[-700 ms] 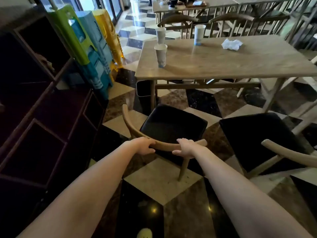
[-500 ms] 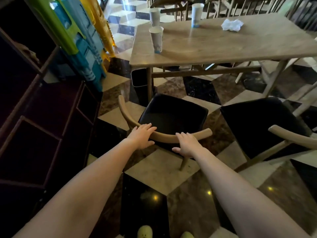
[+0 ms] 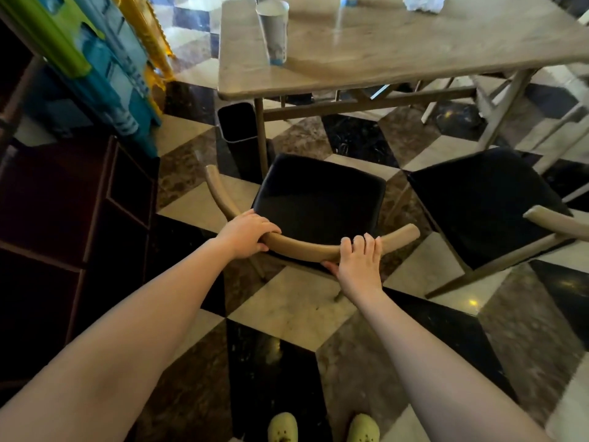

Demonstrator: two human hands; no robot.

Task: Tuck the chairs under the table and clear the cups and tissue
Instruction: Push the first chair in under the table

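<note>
Head view looks down on a chair [image 3: 318, 199] with a black seat and a curved wooden backrest rail, standing on the chequered floor [image 3: 287, 311] just short of the table [image 3: 398, 49], its seat front near the table's left leg. The left hand [image 3: 247, 237] wraps over the rail's left part, fingers curled around it; the right hand [image 3: 358, 263] clasps the rail nearer its right end, fingers on top and thumb underneath. A second chair [image 3: 484, 202] stands to the right, also out from the table. On the tabletop a paper cup [image 3: 274, 33] stands near the left corner, and a crumpled tissue [image 3: 420, 2] lies at the far edge. A dark bin [image 3: 237, 129] sits beside the table leg.
</note>
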